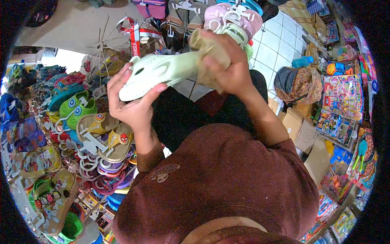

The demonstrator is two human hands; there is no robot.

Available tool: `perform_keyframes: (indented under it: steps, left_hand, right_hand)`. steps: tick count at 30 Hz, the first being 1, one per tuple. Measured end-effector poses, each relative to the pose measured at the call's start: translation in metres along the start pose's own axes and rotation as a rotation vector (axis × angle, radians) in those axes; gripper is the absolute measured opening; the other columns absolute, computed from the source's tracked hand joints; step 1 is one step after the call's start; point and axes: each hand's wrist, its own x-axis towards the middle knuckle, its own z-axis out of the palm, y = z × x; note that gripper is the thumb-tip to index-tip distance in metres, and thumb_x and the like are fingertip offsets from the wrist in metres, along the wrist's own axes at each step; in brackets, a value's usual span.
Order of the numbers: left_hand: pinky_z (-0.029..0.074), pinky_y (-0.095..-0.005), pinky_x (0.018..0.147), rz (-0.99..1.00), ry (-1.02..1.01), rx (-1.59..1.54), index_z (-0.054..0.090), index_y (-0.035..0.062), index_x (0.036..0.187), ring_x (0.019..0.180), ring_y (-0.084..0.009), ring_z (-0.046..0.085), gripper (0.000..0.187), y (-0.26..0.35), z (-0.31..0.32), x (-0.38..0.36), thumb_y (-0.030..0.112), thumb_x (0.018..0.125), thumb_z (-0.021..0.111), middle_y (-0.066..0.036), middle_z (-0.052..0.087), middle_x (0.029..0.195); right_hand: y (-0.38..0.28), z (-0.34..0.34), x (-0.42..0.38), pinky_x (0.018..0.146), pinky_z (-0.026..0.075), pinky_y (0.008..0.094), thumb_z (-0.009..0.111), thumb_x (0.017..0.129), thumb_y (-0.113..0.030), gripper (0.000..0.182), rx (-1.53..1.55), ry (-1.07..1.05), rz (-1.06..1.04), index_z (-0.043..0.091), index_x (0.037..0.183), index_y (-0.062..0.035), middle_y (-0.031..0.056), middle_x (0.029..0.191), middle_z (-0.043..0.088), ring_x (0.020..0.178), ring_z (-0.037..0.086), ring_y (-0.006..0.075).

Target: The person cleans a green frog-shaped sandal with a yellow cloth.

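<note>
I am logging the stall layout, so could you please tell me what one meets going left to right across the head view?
Green children's sandals → left hand → pale green clog → right hand with a tan cloth → patterned bag → packaged toys.

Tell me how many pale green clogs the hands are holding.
1. The pale green clog is gripped at the toe by the left hand, while the right hand presses a tan cloth on its heel. Others may be hidden.

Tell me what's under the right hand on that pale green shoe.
A crumpled tan cloth lies under the right hand, pressed on the pale green shoe. The shoe's heel end is covered.
</note>
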Motion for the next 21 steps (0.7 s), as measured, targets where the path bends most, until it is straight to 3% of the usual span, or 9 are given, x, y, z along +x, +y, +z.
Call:
perform_keyframes:
  steps: [2, 4, 6, 7, 10, 11, 16, 18, 21]
  left_hand:
    - [0.050, -0.0397, 0.089, -0.169, 0.087, -0.117, 0.058, -0.0018, 0.107, 0.100, -0.0262, 0.061, 0.060, -0.002, 0.005, -0.003, 0.012, 0.058, 0.088, -0.017, 0.061, 0.108]
    - [0.048, -0.0348, 0.090, -0.510, 0.053, -0.169, 0.055, -0.0054, 0.113, 0.102, -0.0216, 0.060, 0.054, 0.011, 0.012, -0.006, 0.015, 0.071, 0.082, -0.018, 0.060, 0.114]
    - [0.045, -0.0350, 0.093, -0.622, 0.031, -0.366, 0.053, -0.0054, 0.116, 0.106, -0.0202, 0.057, 0.046, -0.002, 0.019, -0.019, 0.014, 0.080, 0.073, -0.018, 0.060, 0.116]
    - [0.043, -0.0395, 0.098, -0.663, -0.017, -0.530, 0.049, -0.0032, 0.121, 0.110, -0.0237, 0.056, 0.041, -0.004, 0.019, -0.024, 0.022, 0.091, 0.060, -0.016, 0.057, 0.121]
    - [0.044, -0.0440, 0.097, -1.063, -0.013, -1.069, 0.046, 0.0009, 0.126, 0.114, -0.0276, 0.054, 0.039, 0.001, 0.014, -0.028, 0.028, 0.097, 0.046, -0.015, 0.054, 0.127]
    - [0.042, -0.0559, 0.097, -1.192, -0.101, -0.978, 0.040, 0.0059, 0.134, 0.120, -0.0365, 0.049, 0.054, -0.004, 0.015, -0.028, 0.042, 0.094, 0.045, -0.016, 0.046, 0.135]
    - [0.039, -0.0712, 0.088, -1.400, -0.746, -1.507, 0.022, 0.0123, 0.146, 0.125, -0.0554, 0.033, 0.088, -0.005, 0.021, -0.039, 0.055, 0.078, 0.061, -0.026, 0.030, 0.144]
    - [0.047, -0.0636, 0.085, -1.481, -0.771, -1.606, 0.025, 0.0086, 0.144, 0.123, -0.0544, 0.037, 0.095, -0.012, 0.020, -0.051, 0.045, 0.071, 0.074, -0.027, 0.035, 0.140]
    - [0.046, -0.0454, 0.094, -1.220, -0.699, -1.192, 0.030, 0.0005, 0.140, 0.120, -0.0369, 0.048, 0.096, -0.017, 0.017, -0.052, 0.034, 0.065, 0.080, -0.020, 0.048, 0.130]
  right_hand:
    - [0.021, 0.006, -0.009, 0.087, 0.048, 0.0335, 0.051, 0.094, -0.035, 0.047, 0.432, 0.077, 0.336, 0.048, 0.130, -0.0040, 0.0115, 0.112, 0.061, 0.100, 0.060, 0.0222]
    - [0.020, 0.006, -0.008, 0.092, 0.045, 0.0318, 0.044, 0.097, -0.032, 0.046, 0.667, 0.160, 0.445, 0.043, 0.131, -0.0011, 0.0111, 0.115, 0.059, 0.103, 0.059, 0.0196]
    - [0.021, 0.007, -0.010, 0.093, 0.044, 0.0317, 0.045, 0.097, -0.031, 0.044, 0.899, 0.259, 0.505, 0.045, 0.129, -0.0001, 0.0121, 0.115, 0.059, 0.103, 0.058, 0.0196]
    - [0.018, 0.001, -0.008, 0.093, 0.044, 0.0323, 0.045, 0.096, -0.031, 0.045, 0.815, 0.267, 0.547, 0.044, 0.129, 0.0006, 0.0131, 0.115, 0.058, 0.103, 0.058, 0.0199]
    - [0.017, -0.010, -0.002, 0.092, 0.045, 0.0325, 0.043, 0.097, -0.031, 0.045, 0.718, 0.316, 0.473, 0.044, 0.129, 0.0001, 0.0131, 0.115, 0.058, 0.104, 0.058, 0.0203]
    - [0.018, -0.010, -0.002, 0.089, 0.046, 0.0322, 0.045, 0.094, -0.032, 0.047, 0.700, 0.327, 0.486, 0.043, 0.129, 0.0001, 0.0131, 0.113, 0.057, 0.101, 0.058, 0.0204]
    - [0.003, -0.016, 0.002, 0.082, 0.049, 0.0330, 0.050, 0.087, -0.037, 0.060, 0.834, 0.294, 0.430, 0.036, 0.134, -0.0039, 0.0154, 0.111, 0.056, 0.092, 0.059, 0.0228]
    - [0.000, -0.017, 0.000, 0.082, 0.049, 0.0342, 0.050, 0.087, -0.038, 0.061, 0.844, 0.242, 0.372, 0.034, 0.136, -0.0051, 0.0163, 0.112, 0.055, 0.092, 0.059, 0.0242]
    - [0.012, -0.027, 0.004, 0.093, 0.045, 0.0368, 0.044, 0.091, -0.045, 0.063, 0.984, 0.251, 0.313, 0.032, 0.137, -0.0037, 0.0185, 0.124, 0.050, 0.110, 0.054, 0.0293]
